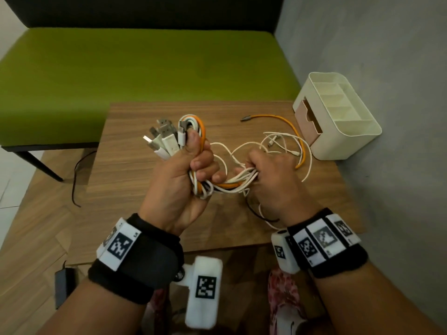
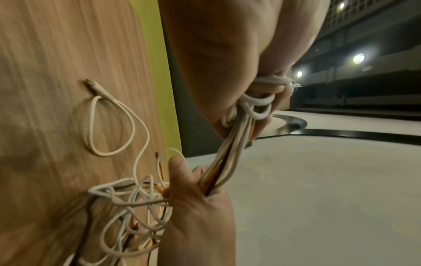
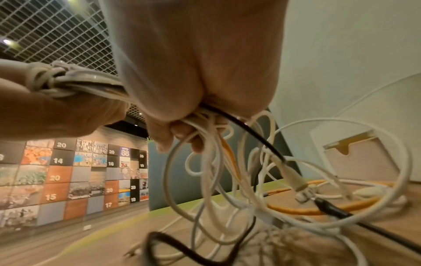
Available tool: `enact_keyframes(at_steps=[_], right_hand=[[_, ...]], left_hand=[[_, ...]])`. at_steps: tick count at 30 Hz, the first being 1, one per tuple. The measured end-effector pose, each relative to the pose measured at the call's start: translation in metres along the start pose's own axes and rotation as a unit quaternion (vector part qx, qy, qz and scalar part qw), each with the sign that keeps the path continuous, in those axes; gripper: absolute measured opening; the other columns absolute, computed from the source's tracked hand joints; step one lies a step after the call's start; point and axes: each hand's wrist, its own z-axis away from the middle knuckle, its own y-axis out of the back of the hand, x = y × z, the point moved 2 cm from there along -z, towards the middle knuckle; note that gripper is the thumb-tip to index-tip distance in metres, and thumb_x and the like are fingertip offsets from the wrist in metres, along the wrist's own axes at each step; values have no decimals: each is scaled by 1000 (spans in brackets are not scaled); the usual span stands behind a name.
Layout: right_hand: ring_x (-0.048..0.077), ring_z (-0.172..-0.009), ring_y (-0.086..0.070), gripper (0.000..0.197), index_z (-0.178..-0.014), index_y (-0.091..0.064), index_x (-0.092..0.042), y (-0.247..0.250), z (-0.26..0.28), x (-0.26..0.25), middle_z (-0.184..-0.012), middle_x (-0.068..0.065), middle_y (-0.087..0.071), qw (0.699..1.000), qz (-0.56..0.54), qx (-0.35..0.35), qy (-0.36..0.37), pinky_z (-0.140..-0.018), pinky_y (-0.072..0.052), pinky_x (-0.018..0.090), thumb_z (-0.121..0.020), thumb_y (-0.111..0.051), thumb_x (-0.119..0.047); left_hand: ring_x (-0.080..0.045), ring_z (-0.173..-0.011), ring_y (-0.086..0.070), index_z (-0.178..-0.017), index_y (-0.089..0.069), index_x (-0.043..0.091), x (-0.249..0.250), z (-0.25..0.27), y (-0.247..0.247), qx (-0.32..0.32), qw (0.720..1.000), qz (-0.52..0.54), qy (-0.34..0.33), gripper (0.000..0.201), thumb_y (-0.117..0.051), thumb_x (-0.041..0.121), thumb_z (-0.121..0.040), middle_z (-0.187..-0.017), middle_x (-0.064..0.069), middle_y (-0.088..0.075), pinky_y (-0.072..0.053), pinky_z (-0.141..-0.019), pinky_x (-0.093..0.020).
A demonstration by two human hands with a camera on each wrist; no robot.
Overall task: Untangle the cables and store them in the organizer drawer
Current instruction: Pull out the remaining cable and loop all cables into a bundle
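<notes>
A green bench (image 1: pixel 145 61) stood behind the table (image 1: pixel 125 170); the organizer (image 1: pixel 338 117) sat at its right edge. Above the table, the left hand (image 1: pixel 183 175) and right hand (image 1: pixel 271 175) each gripped the cables (image 1: pixel 232 184).

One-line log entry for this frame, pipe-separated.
left hand: grips cable bundle, plugs up | right hand: grips same bundle | loose ends: on table | organizer drawer: part open, no cables inside visible
</notes>
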Motion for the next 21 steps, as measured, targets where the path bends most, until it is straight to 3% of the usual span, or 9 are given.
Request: enact_keyframes(at_steps=[3,5,8,11,13,15,17,19,21], right_hand=[[13,-103,-49,28,-90,-47,-32,4,-4,4,-83,-16,-48,994,44,-52,-91,-94,-20,37,-80,-74,-33],[11,-127,-35,57,-121,-47,-40,5,1,7,-119,-13,-46,983,48,-137,-117,-106,-14,39,-74,-79,-43],[11,-145,-1,120,-151,1,-46,10,9,-3,-156,-16,-2,966,61,-244,-64,-115,-3,46,-65,-84,-47],[13,-142,-7,119,-150,4,-46,30,13,-29,-150,-18,-3,986,28,-162,-3,-114,-15,46,-68,-81,-40],[12,-123,-38,73,-136,-35,-40,42,16,-40,-128,-13,-38,996,-69,-49,18,-102,-35,35,-74,-73,-36],[4,-81,-55,22,-93,-54,-29,49,19,-48,-84,-15,-55,984,-169,-13,-54,-75,-47,25,-85,-66,-46],[2,-56,-52,50,-78,-57,-17,39,21,-52,-61,-9,-58,962,-186,-129,-154,-60,-45,30,-87,-50,-66],[0,-59,-61,61,-81,-62,-21,23,24,-54,-66,-12,-68,932,-202,-214,-210,-66,-50,30,-83,-37,-76],[7,-73,-71,61,-87,-60,-27,5,25,-52,-79,-6,-74,908,-280,-194,-246,-79,-57,43,-75,-38,-82]], left_hand=[[-3,-45,-37,-82,-51,11,2,-3,7,11,1000,-19,-21,21,-51,31,-90,-52,8,-37,-43,-54,-21],[-6,-49,-42,-84,-52,11,2,-4,14,25,997,-56,-44,17,-54,26,-90,-56,6,-40,-46,-60,-24],[-9,-53,-47,-86,-51,10,5,-4,19,35,992,-99,-71,13,-57,21,-87,-58,3,-44,-49,-65,-27],[-9,-55,-47,-84,-49,11,9,-5,22,45,989,-106,-90,10,-55,18,-88,-59,3,-45,-49,-66,-27],[-10,-56,-49,-82,-48,12,10,-7,24,50,989,-99,-99,11,-55,17,-91,-60,3,-46,-50,-67,-27],[-9,-57,-52,-82,-49,13,11,-8,25,58,990,-80,-99,13,-52,17,-94,-61,3,-48,-51,-69,-27],[-9,-61,-55,-82,-49,15,11,-8,25,65,993,-55,-86,12,-52,18,-93,-62,3,-50,-53,-69,-25],[-9,-68,-56,-83,-49,15,10,-8,23,58,996,-24,-69,9,-54,17,-90,-64,2,-52,-54,-74,-24],[-9,-72,-56,-84,-49,15,8,-5,21,50,997,1,-52,9,-55,15,-90,-66,2,-52,-53,-80,-25]])
